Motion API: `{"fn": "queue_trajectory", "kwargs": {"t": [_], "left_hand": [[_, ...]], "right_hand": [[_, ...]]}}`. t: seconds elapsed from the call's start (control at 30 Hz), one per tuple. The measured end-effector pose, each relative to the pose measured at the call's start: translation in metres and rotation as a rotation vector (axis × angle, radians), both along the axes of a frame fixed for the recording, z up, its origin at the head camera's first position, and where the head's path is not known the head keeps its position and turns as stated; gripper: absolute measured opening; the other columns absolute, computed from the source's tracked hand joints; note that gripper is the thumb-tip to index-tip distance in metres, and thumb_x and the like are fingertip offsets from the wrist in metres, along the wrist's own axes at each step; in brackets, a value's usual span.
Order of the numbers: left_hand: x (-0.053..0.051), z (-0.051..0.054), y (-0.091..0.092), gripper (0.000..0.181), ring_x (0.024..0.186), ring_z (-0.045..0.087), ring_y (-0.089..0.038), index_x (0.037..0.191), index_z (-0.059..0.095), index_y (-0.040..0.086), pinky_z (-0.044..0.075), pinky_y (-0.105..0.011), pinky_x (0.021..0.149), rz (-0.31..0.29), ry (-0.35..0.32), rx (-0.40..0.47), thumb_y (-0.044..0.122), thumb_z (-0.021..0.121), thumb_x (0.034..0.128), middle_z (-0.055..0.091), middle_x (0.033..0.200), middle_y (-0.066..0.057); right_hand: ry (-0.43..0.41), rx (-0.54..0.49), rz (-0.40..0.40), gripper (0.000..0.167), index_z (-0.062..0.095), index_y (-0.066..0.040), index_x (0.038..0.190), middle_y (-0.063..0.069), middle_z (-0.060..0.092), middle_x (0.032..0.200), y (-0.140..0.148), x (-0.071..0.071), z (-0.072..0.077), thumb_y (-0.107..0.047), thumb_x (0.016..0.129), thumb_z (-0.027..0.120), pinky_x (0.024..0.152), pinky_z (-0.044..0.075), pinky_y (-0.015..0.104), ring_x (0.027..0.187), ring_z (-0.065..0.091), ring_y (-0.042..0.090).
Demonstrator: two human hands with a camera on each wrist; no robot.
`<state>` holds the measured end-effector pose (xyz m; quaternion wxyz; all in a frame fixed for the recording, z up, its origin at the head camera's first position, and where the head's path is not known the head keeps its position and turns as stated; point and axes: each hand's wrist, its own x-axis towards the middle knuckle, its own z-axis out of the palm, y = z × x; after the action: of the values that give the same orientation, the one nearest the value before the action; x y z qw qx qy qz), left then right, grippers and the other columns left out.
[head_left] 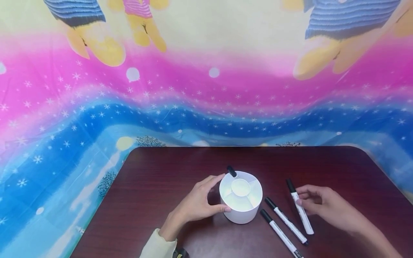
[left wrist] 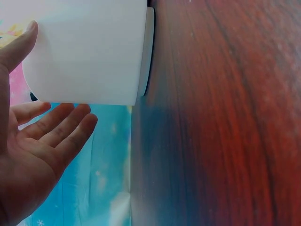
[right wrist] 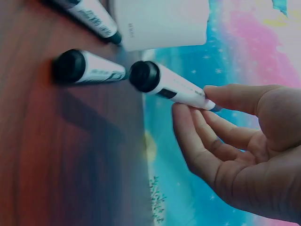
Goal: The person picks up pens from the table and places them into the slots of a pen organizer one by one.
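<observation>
A white round desk organizer [head_left: 240, 216] with several compartments stands on the table in the head view. My left hand [head_left: 200, 200] holds it from the left, thumb at the near side and forefinger by the far rim. A black-capped marker [head_left: 231, 171] stands in its far-left compartment, leaning outward. On the right, my right hand [head_left: 333, 209] pinches a white marker [head_left: 300, 212] between thumb and fingertips, cap pointing away. The right wrist view shows this marker [right wrist: 181, 89] raised off the table. Two more markers, one nearer [head_left: 280, 234] and one farther [head_left: 286, 219], lie between organizer and right hand.
The dark red-brown wooden table [head_left: 180, 161] has rounded far corners. A colourful cloth [head_left: 193, 89] with snowflakes and cartoon figures hangs behind it and along its left side. A small black object [head_left: 181, 253] shows by the left sleeve.
</observation>
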<state>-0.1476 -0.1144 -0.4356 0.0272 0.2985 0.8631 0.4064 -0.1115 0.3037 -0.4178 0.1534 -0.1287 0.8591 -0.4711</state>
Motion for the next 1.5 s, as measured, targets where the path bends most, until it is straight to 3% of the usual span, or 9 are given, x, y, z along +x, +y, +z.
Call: {"fn": "queue_trajectory", "kwargs": {"t": [0.13, 0.33, 0.47, 0.73, 0.97, 1.3, 1.5], "left_hand": [[0.001, 0.0, 0.001, 0.097, 0.136, 0.06, -0.015, 0.164, 0.045, 0.025, 0.056, -0.039, 0.112, 0.002, -0.008, 0.001, 0.048, 0.093, 0.0828, 0.061, 0.151, 0.008], [0.001, 0.001, 0.002, 0.097, 0.133, 0.061, -0.014, 0.164, 0.045, 0.027, 0.057, -0.037, 0.11, -0.003, 0.002, 0.012, 0.046, 0.094, 0.0822, 0.063, 0.148, 0.008], [0.0, 0.002, 0.002, 0.097, 0.131, 0.062, -0.014, 0.164, 0.046, 0.026, 0.058, -0.036, 0.109, -0.006, 0.012, 0.009, 0.046, 0.094, 0.0819, 0.064, 0.145, 0.007], [0.001, 0.0, -0.003, 0.099, 0.124, 0.066, -0.012, 0.163, 0.046, 0.023, 0.058, -0.039, 0.108, 0.018, 0.03, 0.01, 0.047, 0.095, 0.0798, 0.066, 0.141, 0.007], [-0.001, -0.001, -0.002, 0.097, 0.123, 0.065, -0.012, 0.162, 0.048, 0.025, 0.058, -0.038, 0.107, 0.012, 0.045, 0.02, 0.047, 0.095, 0.08, 0.066, 0.138, 0.009], [-0.001, -0.001, 0.0, 0.093, 0.127, 0.063, -0.011, 0.16, 0.051, 0.025, 0.058, -0.035, 0.107, -0.002, 0.044, 0.016, 0.046, 0.094, 0.0807, 0.066, 0.14, 0.009], [-0.001, -0.001, -0.001, 0.092, 0.127, 0.064, -0.012, 0.16, 0.052, 0.024, 0.059, -0.035, 0.106, -0.005, 0.052, 0.02, 0.045, 0.095, 0.0809, 0.066, 0.14, 0.008]], "right_hand": [[0.036, -0.063, -0.068, 0.046, 0.053, 0.016, 0.141, 0.023, 0.073, 0.118, -0.012, -0.003, 0.01, -0.012, 0.107, 0.066, 0.077, 0.067, 0.033, 0.094, 0.077, 0.009], [0.165, -0.128, -0.126, 0.044, 0.053, 0.011, 0.142, 0.001, 0.076, 0.11, -0.026, -0.009, 0.021, -0.009, 0.106, 0.067, 0.077, 0.068, 0.035, 0.094, 0.077, 0.009], [0.196, -0.164, -0.133, 0.044, 0.051, 0.008, 0.144, -0.005, 0.075, 0.109, -0.033, -0.011, 0.028, -0.009, 0.106, 0.067, 0.078, 0.068, 0.035, 0.095, 0.077, 0.011], [0.225, -0.242, -0.147, 0.04, 0.051, 0.005, 0.141, -0.003, 0.073, 0.111, -0.049, -0.015, 0.042, -0.008, 0.106, 0.067, 0.08, 0.068, 0.035, 0.096, 0.078, 0.011], [0.231, -0.405, -0.116, 0.03, 0.058, -0.005, 0.132, 0.005, 0.073, 0.112, -0.065, -0.021, 0.052, 0.0, 0.104, 0.067, 0.082, 0.068, 0.034, 0.096, 0.078, 0.014], [0.213, -0.444, -0.15, 0.034, 0.054, 0.007, 0.133, 0.0, 0.072, 0.107, -0.082, -0.025, 0.052, -0.001, 0.103, 0.068, 0.081, 0.068, 0.033, 0.093, 0.078, 0.013], [0.214, -0.46, -0.186, 0.028, 0.058, 0.004, 0.128, -0.001, 0.074, 0.105, -0.085, -0.025, 0.048, -0.003, 0.103, 0.069, 0.08, 0.068, 0.032, 0.092, 0.079, 0.012]]}}
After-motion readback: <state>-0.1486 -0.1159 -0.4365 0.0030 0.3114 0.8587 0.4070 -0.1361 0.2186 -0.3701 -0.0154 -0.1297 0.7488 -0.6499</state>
